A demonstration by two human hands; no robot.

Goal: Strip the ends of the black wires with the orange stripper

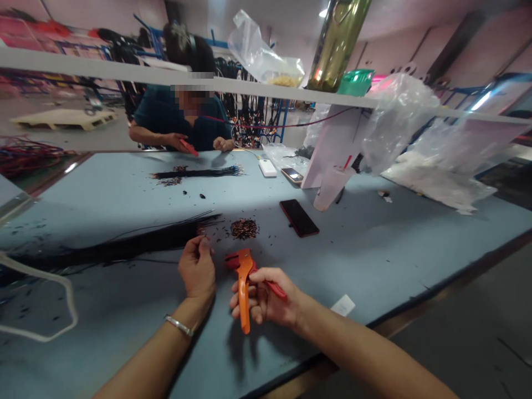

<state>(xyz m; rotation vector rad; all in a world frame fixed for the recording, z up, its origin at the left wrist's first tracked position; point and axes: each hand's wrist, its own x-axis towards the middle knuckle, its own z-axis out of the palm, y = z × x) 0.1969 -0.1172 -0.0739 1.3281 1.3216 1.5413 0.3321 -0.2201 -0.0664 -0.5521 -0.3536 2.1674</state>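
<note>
Blue table (pixel 374 249): right hand (pixel 268 303) grips orange pliers (pixel 244 274) beside left hand (pixel 198 270) pinching wires (pixel 124 247).

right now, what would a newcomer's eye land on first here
The orange hand tool gripped in the right hand stands out near the front table edge. Just left of it, the left hand pinches the tip of a long black wire bundle lying across the blue table, with a small heap of cut bits beyond. A co-worker sits at the far side.
</note>
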